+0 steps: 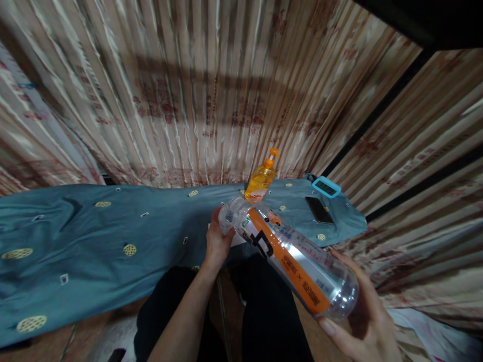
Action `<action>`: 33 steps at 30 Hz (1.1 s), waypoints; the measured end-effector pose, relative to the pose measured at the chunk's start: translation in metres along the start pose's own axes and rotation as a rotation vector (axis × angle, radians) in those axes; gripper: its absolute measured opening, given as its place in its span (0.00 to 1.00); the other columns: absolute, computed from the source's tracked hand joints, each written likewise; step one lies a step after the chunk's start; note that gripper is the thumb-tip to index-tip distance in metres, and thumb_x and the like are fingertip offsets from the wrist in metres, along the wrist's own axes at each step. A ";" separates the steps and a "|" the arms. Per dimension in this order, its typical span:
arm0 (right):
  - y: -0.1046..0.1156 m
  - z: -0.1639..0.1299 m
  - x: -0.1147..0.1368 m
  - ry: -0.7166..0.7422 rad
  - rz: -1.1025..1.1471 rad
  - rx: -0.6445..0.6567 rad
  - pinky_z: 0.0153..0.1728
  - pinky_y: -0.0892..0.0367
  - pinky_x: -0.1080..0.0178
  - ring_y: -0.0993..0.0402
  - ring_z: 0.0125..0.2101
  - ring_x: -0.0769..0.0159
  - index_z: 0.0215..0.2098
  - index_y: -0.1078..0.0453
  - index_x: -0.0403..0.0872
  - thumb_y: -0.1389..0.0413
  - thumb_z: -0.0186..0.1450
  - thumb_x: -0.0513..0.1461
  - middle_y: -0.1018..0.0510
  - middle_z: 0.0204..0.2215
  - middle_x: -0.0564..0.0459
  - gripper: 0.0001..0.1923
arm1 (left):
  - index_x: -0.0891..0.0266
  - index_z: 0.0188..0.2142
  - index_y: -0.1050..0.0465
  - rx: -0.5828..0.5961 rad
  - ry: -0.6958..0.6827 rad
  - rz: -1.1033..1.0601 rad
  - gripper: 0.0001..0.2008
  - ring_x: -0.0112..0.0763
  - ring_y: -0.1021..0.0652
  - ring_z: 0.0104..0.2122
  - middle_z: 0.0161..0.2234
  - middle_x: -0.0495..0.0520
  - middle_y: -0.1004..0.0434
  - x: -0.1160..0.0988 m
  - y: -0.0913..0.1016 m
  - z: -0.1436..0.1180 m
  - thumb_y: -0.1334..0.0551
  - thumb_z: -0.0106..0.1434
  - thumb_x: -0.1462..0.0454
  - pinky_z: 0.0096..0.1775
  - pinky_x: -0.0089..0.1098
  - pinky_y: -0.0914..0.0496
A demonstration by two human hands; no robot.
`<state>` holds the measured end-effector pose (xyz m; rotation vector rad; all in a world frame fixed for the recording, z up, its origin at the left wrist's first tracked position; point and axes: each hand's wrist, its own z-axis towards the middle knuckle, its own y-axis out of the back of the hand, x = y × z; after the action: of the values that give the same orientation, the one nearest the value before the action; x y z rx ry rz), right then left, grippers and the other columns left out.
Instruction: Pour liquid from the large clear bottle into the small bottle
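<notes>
Nearest to me, my right hand (362, 317) cups the base of a clear plastic bottle with an orange and black label (290, 259). Its fingers (341, 259) are wrapped round the bottom end, gripping it from below and behind. The bottle lies tilted, base low at the right, neck raised toward the left and away from me. It is held in the air above my lap, in front of the tabletop edge.

At the neck end, my left hand (217, 241) closes on the bottle's mouth. Its fingers are curled round the neck, gripping it; whether a cap sits there I cannot tell. My left forearm runs up from the bottom of the view over dark trousers (264, 311).

Beyond the hands, a tabletop covered in a blue-grey cloth with yellow round motifs (94, 236) spans the view from left to right. A white sheet lies on it just behind the left hand, mostly hidden.

Farther back on the cloth stands an orange pump-dispenser bottle (261, 181), just behind the clear bottle's neck. To its right lie a black phone (319, 209), flat, and a small turquoise-framed digital display (326, 187), near each other.

Behind all, pleated beige curtains with reddish patterning (211, 90) hang as the backdrop.
</notes>
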<state>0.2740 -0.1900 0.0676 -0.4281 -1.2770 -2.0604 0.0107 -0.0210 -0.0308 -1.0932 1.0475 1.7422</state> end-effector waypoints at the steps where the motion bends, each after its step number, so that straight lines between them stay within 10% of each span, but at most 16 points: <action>1: 0.000 0.000 0.000 -0.006 0.003 -0.004 0.61 0.37 0.78 0.26 0.63 0.68 0.75 0.48 0.59 0.35 0.68 0.48 0.29 0.67 0.59 0.42 | 0.61 0.61 0.35 -0.001 0.006 0.000 0.35 0.49 0.19 0.54 0.54 0.61 0.19 0.000 0.000 0.000 0.34 0.53 0.63 0.57 0.46 0.26; 14: -0.021 0.005 0.037 -0.302 0.305 -0.179 0.58 0.34 0.80 0.22 0.57 0.73 0.66 0.36 0.65 0.35 0.63 0.60 0.22 0.60 0.64 0.35 | 0.60 0.62 0.37 0.035 0.070 0.029 0.35 0.48 0.17 0.51 0.52 0.60 0.18 -0.010 0.004 0.000 0.35 0.54 0.65 0.55 0.45 0.25; 23: -0.013 0.003 0.013 -0.173 0.302 0.001 0.51 0.24 0.74 0.16 0.53 0.64 0.69 0.40 0.65 0.32 0.64 0.50 0.19 0.59 0.60 0.39 | 0.59 0.61 0.35 0.037 0.104 0.025 0.34 0.48 0.17 0.51 0.51 0.58 0.17 -0.019 0.009 0.000 0.34 0.54 0.64 0.54 0.43 0.24; 33: -0.020 0.003 0.011 -0.347 0.398 -0.122 0.57 0.30 0.75 0.20 0.58 0.64 0.67 0.37 0.59 0.33 0.61 0.60 0.21 0.60 0.57 0.41 | 0.60 0.61 0.34 -0.005 0.083 0.011 0.36 0.46 0.16 0.49 0.50 0.58 0.17 -0.014 0.008 -0.004 0.34 0.51 0.68 0.53 0.42 0.23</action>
<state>0.2519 -0.1859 0.0624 -1.0439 -1.1442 -1.7757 0.0087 -0.0296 -0.0166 -1.1740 1.1015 1.7215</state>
